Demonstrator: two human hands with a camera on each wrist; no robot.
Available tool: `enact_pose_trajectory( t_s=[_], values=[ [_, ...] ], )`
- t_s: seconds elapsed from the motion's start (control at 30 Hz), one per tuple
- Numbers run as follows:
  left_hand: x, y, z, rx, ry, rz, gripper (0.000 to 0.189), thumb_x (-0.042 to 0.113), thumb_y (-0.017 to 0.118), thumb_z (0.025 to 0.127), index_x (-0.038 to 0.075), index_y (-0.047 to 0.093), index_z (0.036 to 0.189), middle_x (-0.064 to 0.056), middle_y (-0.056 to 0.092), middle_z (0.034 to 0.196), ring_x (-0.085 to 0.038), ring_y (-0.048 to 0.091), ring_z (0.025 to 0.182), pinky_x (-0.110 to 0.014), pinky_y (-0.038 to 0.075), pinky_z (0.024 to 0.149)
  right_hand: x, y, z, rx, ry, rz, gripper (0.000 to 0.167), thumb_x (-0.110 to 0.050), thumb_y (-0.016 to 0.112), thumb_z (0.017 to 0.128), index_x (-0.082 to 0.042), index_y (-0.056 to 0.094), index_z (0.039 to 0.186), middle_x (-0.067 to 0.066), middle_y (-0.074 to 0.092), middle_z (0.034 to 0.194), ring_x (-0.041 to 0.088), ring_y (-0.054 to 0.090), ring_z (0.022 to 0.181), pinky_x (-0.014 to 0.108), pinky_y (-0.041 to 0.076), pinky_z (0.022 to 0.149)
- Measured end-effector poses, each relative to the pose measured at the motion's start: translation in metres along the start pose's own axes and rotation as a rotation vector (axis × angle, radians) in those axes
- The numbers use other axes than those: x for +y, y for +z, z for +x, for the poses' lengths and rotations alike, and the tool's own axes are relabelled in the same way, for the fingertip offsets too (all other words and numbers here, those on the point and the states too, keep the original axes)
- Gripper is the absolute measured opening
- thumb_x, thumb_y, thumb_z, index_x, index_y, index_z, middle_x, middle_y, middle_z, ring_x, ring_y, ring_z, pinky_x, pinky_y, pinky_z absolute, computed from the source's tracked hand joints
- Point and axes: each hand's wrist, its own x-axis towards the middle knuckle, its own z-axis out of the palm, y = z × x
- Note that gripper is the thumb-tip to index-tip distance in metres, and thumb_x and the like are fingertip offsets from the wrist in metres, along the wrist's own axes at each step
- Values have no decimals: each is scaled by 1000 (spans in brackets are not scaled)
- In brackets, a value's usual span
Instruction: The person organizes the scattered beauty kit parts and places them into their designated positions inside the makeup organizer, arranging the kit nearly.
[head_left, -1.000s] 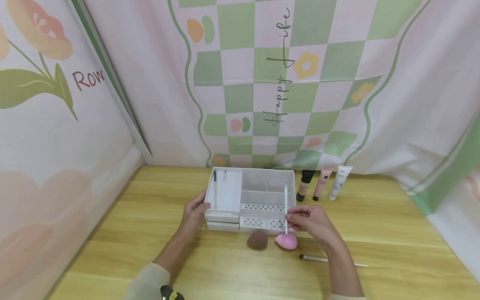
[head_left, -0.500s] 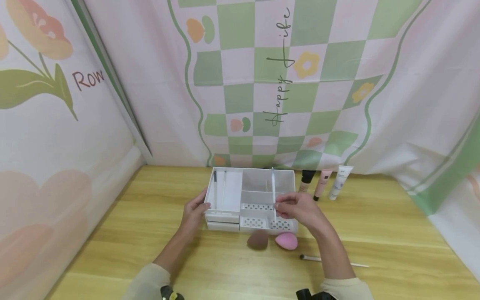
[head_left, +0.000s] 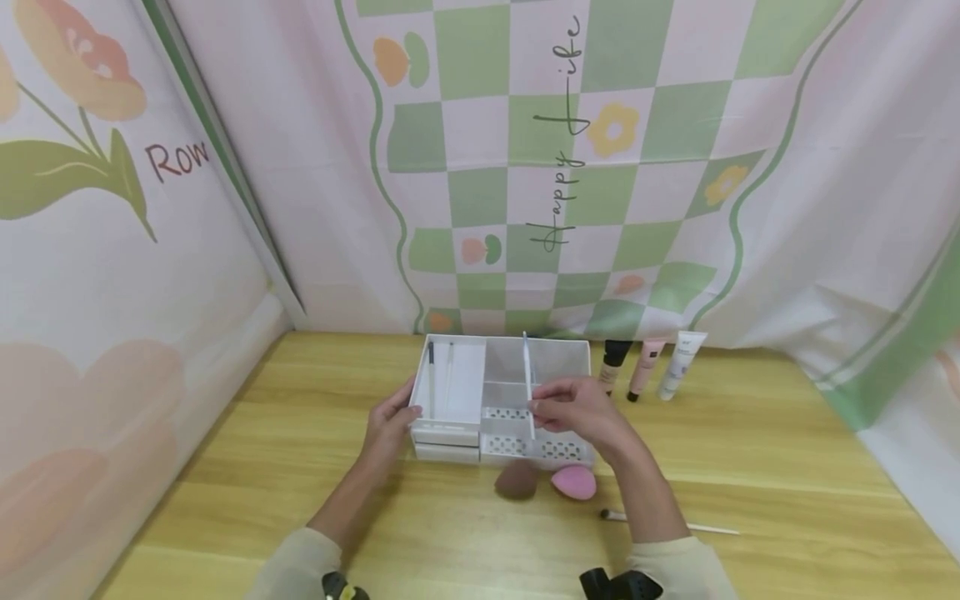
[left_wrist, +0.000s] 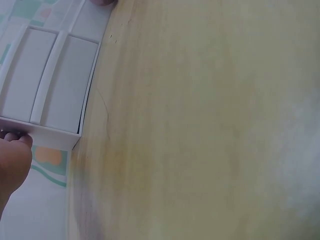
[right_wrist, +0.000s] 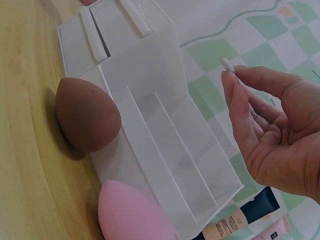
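Observation:
A white desk organizer (head_left: 450,455) with drawers at left and open compartments at right stands on the table. My left hand (head_left: 390,421) holds its left side, thumb at the front corner; in the left wrist view the left hand's fingers (left_wrist: 15,137) are partly hidden against the side wall. Above the compartments, my right hand (head_left: 573,408) pinches a slim white makeup brush (head_left: 527,367) between thumb and fingertips, nearly upright. In the right wrist view only the brush's white end (right_wrist: 227,65) shows. Two slim brushes, one dark-tipped brush (head_left: 431,375) among them, lie on the organizer's left top.
In front of the organizer sit a brown makeup sponge (head_left: 516,481) and a pink makeup sponge (head_left: 574,482). A dark-bristled brush (head_left: 712,529) lies at right, partly behind my forearm. A black-capped tube (head_left: 614,358), a pink tube (head_left: 645,367) and a white tube (head_left: 681,367) stand beside the organizer.
My right hand has carried the slim brush leftward and slightly away from me, from the organizer's right edge to above its middle compartments. The left hand has stayed in place.

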Motion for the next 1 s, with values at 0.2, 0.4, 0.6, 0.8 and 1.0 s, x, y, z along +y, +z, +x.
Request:
enact_pose_trajectory(
  t_s=[0.2,0.4,0.6,0.8,1.0],
  values=[
    [0,0,0,0,-3,8,58,1,48,95,-7,36,152,-20,32,163,-37,30,153,-36,33,120,0,4,3,-7,19,-1,39,-12,68,93,12,62,123,18,76,104,10,71,82,33,64,85],
    [0,-1,0,3,-8,6,59,1,48,95,-7,36,152,-20,32,163,-37,30,153,-37,33,121,-3,8,8,-18,29,-5,39,-13,68,93,11,62,124,22,75,108,9,71,82,34,64,87],
    [2,0,-1,2,-9,13,59,1,48,95,-7,35,152,-20,32,163,-37,30,153,-37,33,120,-4,12,14,-35,37,24,40,-11,69,92,13,62,123,20,77,102,8,71,79,32,65,84],
    [2,0,-1,1,-10,10,59,2,49,95,-6,36,152,-19,32,163,-37,31,153,-36,35,120,-3,17,22,-46,52,69,39,-9,69,92,13,62,123,9,78,93,7,71,76,28,65,80],
    [1,0,0,-1,-6,-1,59,1,48,95,-7,36,152,-19,32,163,-37,29,154,-38,32,121,-4,27,30,-61,59,115,37,-8,68,92,14,62,122,1,76,87,6,70,76,24,64,79]
  ],
)
